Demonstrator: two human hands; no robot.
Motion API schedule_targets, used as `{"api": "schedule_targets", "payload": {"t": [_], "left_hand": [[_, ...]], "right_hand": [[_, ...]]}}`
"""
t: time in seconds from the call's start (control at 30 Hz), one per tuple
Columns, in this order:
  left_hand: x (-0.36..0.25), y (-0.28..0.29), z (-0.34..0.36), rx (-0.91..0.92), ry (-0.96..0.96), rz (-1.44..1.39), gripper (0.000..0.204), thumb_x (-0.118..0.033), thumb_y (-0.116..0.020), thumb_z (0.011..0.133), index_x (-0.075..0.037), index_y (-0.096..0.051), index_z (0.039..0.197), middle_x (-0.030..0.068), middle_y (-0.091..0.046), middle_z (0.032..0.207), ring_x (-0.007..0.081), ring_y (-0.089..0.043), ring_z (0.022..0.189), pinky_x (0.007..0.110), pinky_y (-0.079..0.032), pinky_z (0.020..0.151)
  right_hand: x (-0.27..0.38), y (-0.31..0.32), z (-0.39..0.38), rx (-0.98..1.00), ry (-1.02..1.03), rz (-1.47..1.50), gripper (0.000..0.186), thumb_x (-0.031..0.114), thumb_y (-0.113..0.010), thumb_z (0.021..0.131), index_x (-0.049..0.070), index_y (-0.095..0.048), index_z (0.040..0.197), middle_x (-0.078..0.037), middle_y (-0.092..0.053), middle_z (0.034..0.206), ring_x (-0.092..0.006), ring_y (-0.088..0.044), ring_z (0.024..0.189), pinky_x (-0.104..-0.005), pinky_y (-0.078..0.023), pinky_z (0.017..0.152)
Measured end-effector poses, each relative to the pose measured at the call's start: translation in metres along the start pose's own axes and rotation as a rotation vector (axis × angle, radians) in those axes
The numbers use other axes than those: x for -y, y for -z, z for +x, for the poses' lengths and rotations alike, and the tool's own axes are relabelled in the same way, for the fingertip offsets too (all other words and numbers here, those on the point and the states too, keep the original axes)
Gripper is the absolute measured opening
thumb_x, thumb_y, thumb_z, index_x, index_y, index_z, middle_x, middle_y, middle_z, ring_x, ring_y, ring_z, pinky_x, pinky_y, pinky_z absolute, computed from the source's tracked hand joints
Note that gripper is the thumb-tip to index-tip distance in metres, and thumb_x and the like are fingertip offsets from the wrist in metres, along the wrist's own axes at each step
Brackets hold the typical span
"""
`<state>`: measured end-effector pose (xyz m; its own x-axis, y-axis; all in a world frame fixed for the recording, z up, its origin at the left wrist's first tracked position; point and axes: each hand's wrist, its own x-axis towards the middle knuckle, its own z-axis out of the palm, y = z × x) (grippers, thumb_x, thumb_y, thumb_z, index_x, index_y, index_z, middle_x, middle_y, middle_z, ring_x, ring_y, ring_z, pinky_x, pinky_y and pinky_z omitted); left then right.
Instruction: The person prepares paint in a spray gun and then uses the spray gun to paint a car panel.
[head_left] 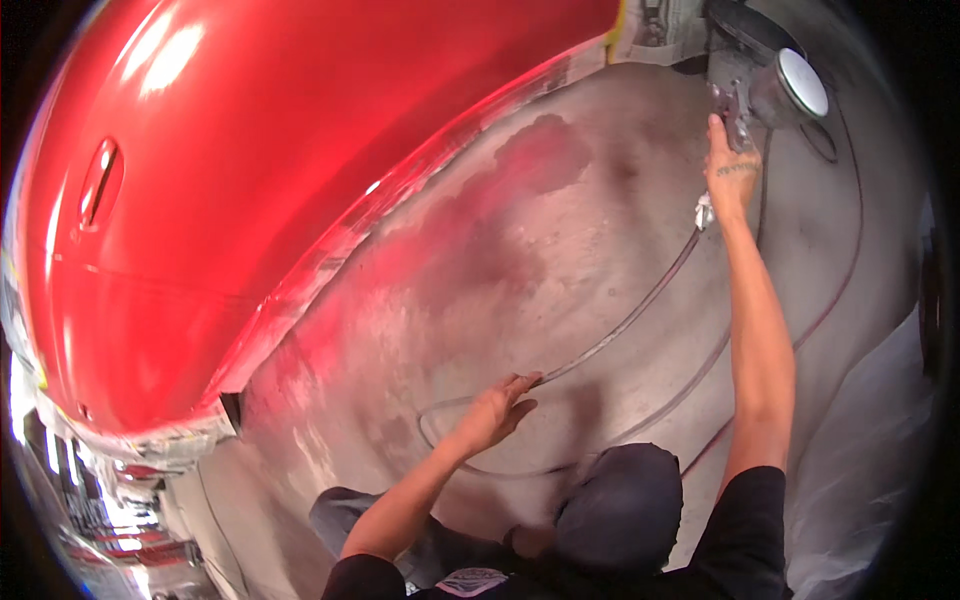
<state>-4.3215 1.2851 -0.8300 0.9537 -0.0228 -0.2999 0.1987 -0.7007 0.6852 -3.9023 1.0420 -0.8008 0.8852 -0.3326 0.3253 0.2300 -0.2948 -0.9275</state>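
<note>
My right hand reaches far out to the right and is closed round the handle of a spray gun. The gun has a round, pale-topped cup. From below that hand an air hose curves down toward me. My left hand is closed on this hose near the middle of the view, with the fingertips at the hose and the palm partly hidden. To the left is the glossy red car body with a recessed door handle; it stands apart from both hands.
Masking paper runs along the car's lower edge. The concrete floor bears pink and red overspray. More hose loops across it, and a thin reddish hose lies farther right. Clear plastic sheeting hangs at the right. My bent knees are below.
</note>
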Motion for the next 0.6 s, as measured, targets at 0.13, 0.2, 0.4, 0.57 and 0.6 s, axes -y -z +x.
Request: {"api": "schedule_targets", "payload": {"t": [0.13,0.2,0.4,0.57,0.6], "left_hand": [[0.011,0.011,-0.031,0.027,0.059,0.089,0.04,-0.013,-0.063,0.098,-0.007,-0.06,0.137,0.0194,-0.066,0.122,0.0419,-0.065,0.108,0.049,-0.053,0.093],[0.026,0.012,-0.053,0.054,0.003,0.133,0.038,-0.012,-0.061,0.097,-0.007,-0.06,0.135,0.0192,-0.067,0.116,0.0426,-0.064,0.104,0.05,-0.053,0.09],[0.06,0.019,-0.13,0.194,0.038,0.286,0.039,-0.012,-0.061,0.096,-0.01,-0.059,0.135,0.0163,-0.067,0.109,0.0389,-0.067,0.103,0.05,-0.054,0.087],[0.088,0.02,-0.194,0.19,0.005,0.366,0.035,-0.011,-0.063,0.093,-0.01,-0.062,0.128,0.0154,-0.068,0.107,0.0376,-0.068,0.1,0.05,-0.055,0.082],[0.096,0.019,-0.205,0.204,-0.015,0.404,0.034,-0.011,-0.064,0.092,-0.01,-0.062,0.125,0.0156,-0.068,0.105,0.0376,-0.069,0.099,0.05,-0.056,0.081]], "right_hand": [[0.018,0.004,-0.047,0.111,0.104,-0.023,0.04,0.04,-0.071,0.097,0.0,-0.072,0.094,-0.005,-0.063,0.066,-0.0147,-0.058,0.056,-0.0336,-0.045,0.055],[0.038,0.005,-0.085,0.183,0.14,-0.026,0.038,0.038,-0.071,0.098,0.001,-0.07,0.091,-0.002,-0.059,0.063,-0.0111,-0.055,0.053,-0.031,-0.043,0.05],[0.117,0.01,-0.198,0.564,0.065,-0.022,0.03,0.027,-0.072,0.098,-0.001,-0.068,0.105,-0.014,-0.063,0.072,-0.0217,-0.055,0.065,-0.0395,-0.048,0.065],[0.17,0.0,-0.277,0.724,0.16,0.01,0.028,0.025,-0.07,0.098,0.0,-0.061,0.095,-0.009,-0.056,0.065,-0.0162,-0.049,0.061,-0.0385,-0.044,0.059],[0.181,-0.006,-0.294,0.763,0.159,0.002,0.027,0.025,-0.07,0.099,0.0,-0.061,0.096,-0.008,-0.055,0.065,-0.0158,-0.049,0.061,-0.0377,-0.044,0.059]]}}
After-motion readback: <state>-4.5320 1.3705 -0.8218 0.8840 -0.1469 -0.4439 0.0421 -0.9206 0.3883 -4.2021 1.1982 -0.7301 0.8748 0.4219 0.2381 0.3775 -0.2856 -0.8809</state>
